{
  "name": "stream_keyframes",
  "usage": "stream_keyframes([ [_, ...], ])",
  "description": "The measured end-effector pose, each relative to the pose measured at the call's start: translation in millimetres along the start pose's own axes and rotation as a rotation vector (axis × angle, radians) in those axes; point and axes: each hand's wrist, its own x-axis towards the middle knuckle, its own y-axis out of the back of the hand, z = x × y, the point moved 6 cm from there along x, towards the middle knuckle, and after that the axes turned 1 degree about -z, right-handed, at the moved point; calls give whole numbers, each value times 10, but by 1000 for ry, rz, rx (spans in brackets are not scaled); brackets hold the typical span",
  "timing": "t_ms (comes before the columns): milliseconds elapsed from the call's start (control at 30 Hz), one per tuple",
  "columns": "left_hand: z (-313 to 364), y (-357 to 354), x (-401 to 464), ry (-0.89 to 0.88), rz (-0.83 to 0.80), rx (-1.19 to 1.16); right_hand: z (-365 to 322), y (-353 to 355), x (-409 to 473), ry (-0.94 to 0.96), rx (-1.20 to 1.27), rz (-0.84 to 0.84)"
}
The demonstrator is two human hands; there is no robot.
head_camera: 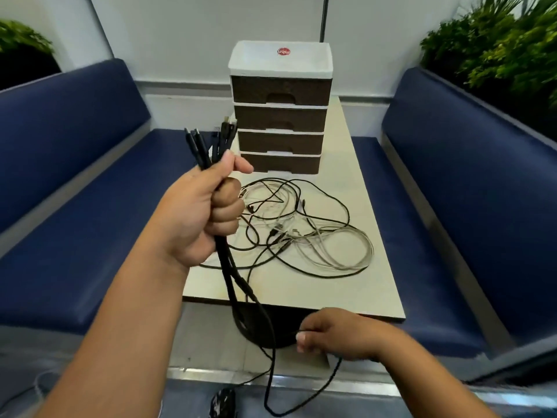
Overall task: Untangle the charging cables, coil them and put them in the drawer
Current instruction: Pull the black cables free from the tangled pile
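Note:
My left hand (208, 212) is raised over the table's left edge and grips a bundle of black charging cables (232, 279), their plugs sticking up above my fist. The bundle hangs down past the table's front edge. Lower right, my right hand (337, 333) pinches one black cable from that bundle, which loops down toward the floor. A tangle of black and white cables (304, 230) lies on the table. Behind it stands a drawer unit (280, 116) with several brown drawers, all closed, and a white top.
The cream table (346, 291) is narrow, flanked by blue bench seats on the left (84, 206) and right (452, 212). Green plants (497, 46) stand behind the right bench. A black table base sits under the front edge.

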Motion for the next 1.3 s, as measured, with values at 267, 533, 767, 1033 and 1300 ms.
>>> stream_keyframes([
  [267, -250, 128, -151, 80, 10, -59, 215, -160, 346, -64, -289, 162],
  [533, -299, 4, -179, -2, -68, -298, -788, -161, 292, 501, 736, 143],
  [767, -355, 241, -109, -44, 97, -334, -445, -700, 542, 328, 651, 229],
  [1033, -76, 555, -26, -121, 164, -376, 338, -712, 729, 101, 675, 249],
  [1300, -265, 529, 0, -49, 173, -357, 285, 136, 1010, -190, -40, 690],
])
